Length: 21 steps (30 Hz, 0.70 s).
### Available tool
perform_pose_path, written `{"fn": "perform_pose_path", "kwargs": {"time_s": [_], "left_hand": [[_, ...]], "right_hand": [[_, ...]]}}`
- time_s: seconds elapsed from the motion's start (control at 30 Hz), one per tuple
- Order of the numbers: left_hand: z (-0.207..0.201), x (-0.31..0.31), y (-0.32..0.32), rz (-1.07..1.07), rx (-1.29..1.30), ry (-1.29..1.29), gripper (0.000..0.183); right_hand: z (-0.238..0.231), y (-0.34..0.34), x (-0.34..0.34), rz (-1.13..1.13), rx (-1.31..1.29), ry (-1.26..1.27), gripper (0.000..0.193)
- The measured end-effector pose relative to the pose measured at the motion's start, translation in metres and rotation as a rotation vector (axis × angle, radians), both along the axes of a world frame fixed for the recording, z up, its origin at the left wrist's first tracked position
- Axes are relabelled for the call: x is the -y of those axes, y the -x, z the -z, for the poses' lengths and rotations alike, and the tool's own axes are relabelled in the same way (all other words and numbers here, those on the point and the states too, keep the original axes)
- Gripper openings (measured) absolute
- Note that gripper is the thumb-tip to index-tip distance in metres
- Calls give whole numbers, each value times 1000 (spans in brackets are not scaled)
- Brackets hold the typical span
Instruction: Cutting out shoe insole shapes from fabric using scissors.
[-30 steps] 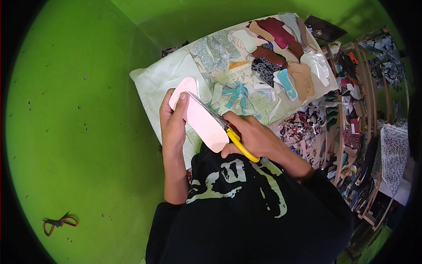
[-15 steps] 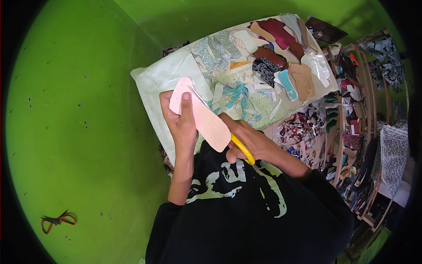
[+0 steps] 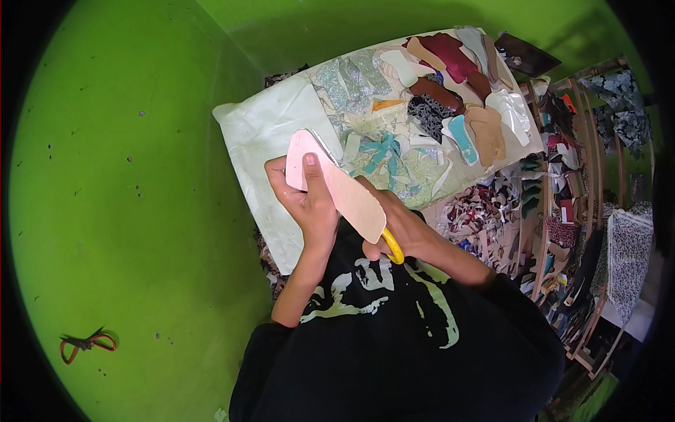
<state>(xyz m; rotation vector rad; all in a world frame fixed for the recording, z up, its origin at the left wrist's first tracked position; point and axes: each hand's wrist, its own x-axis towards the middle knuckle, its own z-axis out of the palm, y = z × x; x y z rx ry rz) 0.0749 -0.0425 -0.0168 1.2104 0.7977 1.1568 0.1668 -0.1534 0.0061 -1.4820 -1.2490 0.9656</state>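
A pale pink and beige insole (image 3: 356, 204) is held up over my lap, slanting from upper left to lower right. My left hand (image 3: 313, 207) pinches its narrower upper end, with the thumb pressed flat on the face and the fingers behind. At the wider lower end, my right hand (image 3: 411, 232) is closed round scissors whose yellow handle (image 3: 395, 248) shows below the insole. The insole hides the blades, so whether they touch its edge cannot be made out. A thin glittery edge shows along the insole's upper right side.
Ahead is a table with a white sheet (image 3: 267, 116), teal scrap strips (image 3: 387, 158), a teal insole piece (image 3: 462, 139) and tan sole-shaped pieces (image 3: 486, 133). Scraps (image 3: 485, 211) heap beyond its right edge, beside a loaded rack (image 3: 587, 141). Red-handled scissors (image 3: 86, 343) hang on the green wall.
My left hand and the insole have shifted a little right, and the insole covers more of the yellow handle. Both hands keep their hold.
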Motion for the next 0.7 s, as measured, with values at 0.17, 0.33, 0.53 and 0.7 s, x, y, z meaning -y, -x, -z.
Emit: {"fn": "perform_pose_path", "kwargs": {"time_s": [0.17,0.33,0.53,0.7], "left_hand": [[-5,4,-2,-15,51,11,23],[-5,7,1,92,114,128,21],[1,5,5,138,171,148,21],[22,-18,7,91,194,212,18]], "right_hand": [[-2,0,2,21,-54,33,49],[3,-2,1,41,3,-16,47],[3,-7,-2,54,-217,85,40],[35,-16,-14,269,12,238,35]]}}
